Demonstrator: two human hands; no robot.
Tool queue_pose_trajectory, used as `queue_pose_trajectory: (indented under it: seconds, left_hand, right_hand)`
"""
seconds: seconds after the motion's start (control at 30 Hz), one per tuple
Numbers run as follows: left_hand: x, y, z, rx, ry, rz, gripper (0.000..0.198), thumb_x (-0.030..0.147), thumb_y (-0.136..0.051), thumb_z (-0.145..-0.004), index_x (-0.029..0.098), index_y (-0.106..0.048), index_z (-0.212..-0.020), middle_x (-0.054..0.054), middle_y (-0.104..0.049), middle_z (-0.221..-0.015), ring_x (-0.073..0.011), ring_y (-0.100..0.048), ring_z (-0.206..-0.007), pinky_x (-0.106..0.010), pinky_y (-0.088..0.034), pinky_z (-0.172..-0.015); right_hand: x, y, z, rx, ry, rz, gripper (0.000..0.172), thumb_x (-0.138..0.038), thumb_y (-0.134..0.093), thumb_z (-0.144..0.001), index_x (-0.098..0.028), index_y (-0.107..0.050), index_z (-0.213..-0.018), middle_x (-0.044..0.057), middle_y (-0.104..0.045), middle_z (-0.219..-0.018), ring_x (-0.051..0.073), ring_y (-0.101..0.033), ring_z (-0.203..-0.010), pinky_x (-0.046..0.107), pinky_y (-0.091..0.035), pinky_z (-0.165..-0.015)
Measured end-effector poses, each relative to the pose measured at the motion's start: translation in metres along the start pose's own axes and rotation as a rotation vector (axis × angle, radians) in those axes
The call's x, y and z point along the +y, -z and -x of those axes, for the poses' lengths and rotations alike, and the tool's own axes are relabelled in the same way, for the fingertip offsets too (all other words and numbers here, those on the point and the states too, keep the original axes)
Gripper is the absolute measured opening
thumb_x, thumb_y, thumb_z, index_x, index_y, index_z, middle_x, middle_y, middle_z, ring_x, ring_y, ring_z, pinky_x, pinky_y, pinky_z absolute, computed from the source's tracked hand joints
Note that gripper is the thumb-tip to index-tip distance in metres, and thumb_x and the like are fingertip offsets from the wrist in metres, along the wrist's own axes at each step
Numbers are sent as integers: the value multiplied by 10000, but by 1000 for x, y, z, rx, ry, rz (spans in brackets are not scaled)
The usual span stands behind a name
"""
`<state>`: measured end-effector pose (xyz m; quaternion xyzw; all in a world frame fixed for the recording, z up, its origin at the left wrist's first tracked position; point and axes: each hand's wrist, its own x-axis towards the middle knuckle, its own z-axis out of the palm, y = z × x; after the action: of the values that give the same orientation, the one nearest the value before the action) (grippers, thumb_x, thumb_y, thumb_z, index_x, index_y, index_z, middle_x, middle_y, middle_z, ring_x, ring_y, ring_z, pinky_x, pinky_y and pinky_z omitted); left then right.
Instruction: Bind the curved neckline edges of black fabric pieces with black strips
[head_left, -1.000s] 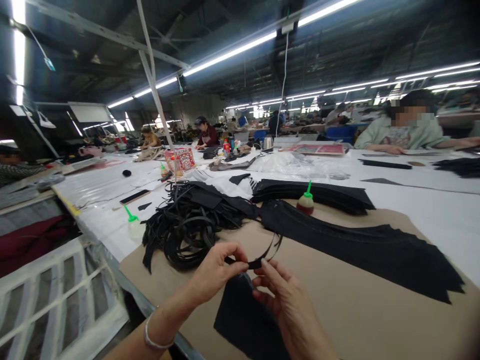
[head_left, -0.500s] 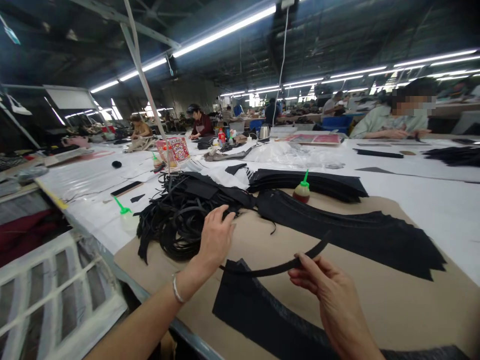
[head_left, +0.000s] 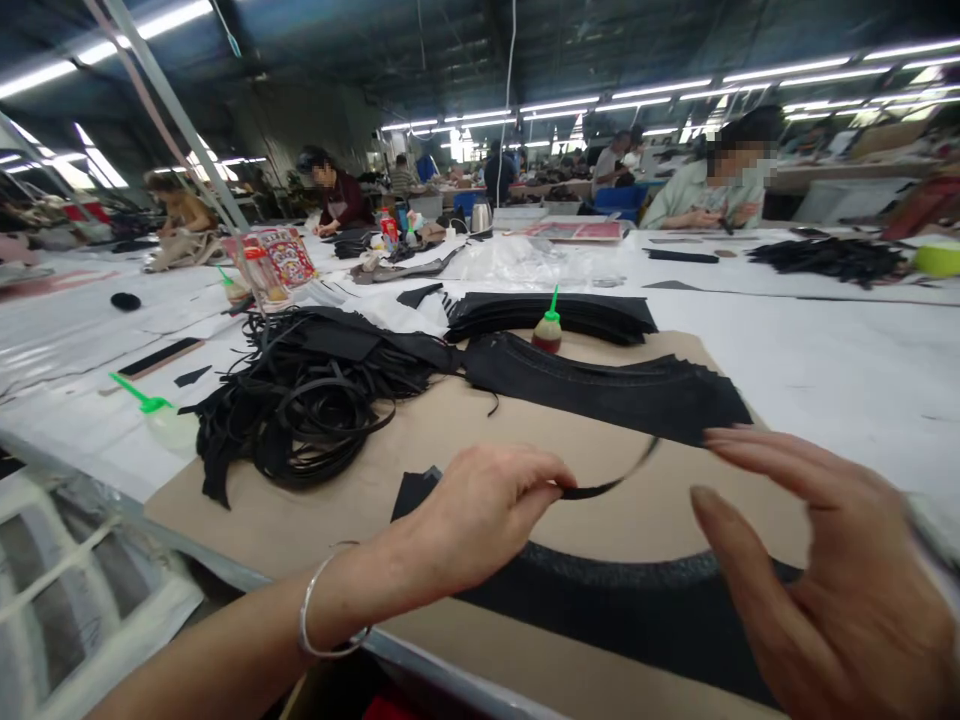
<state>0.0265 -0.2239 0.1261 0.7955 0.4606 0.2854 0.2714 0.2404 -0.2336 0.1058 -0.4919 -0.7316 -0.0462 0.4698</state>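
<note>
My left hand (head_left: 487, 500) pinches one end of a thin black strip (head_left: 604, 490), which curves up and to the right in the air. To the right, my right hand (head_left: 832, 540) is held with thumb and fingers apart and nothing between them. Beneath both hands lies a curved black fabric piece (head_left: 630, 605) with a shinier band along its inner edge. Part of that piece is hidden by my hands. A tangled heap of black strips (head_left: 315, 440) is to the left of my left hand, on brown paper (head_left: 427, 440).
Stacks of curved black pieces (head_left: 600, 390) lie farther back, with a green-tipped bottle (head_left: 547, 325) between them. Another green-tipped bottle (head_left: 169, 420) lies tilted by the left table edge. A white rack (head_left: 90, 570) stands below that edge. Several people work at the tables behind.
My left hand has come from beside the heap to the strip and grips its end. My right hand has let go of the strip and moved right. The view has turned right.
</note>
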Motion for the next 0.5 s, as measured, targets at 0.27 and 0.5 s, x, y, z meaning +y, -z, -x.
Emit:
queue_pose_trajectory:
  seconds: [0.27, 0.5]
  left_hand:
    - [27, -1, -6, -153, 140, 6, 153, 203, -541, -862, 220, -693, -860, 35, -664, -689, -127, -580, -633, -206, -367, -554]
    - [-1, -11, 15, -309, 382, -14, 131, 165, -572, -759, 214, -641, -659, 65, -564, -540, -105, -497, -521, -203, -286, -481]
  right_hand:
    - [7, 14, -7, -782, -33, -92, 304, -406, -378, -915, -272, -624, -796, 13, -653, -700, 171, -585, -534, 282, -373, -496]
    - [42, 18, 32, -963, -312, -118, 307, -438, -414, -884, -282, -637, -741, 35, -669, -705, 191, -596, -580, 280, -375, -518]
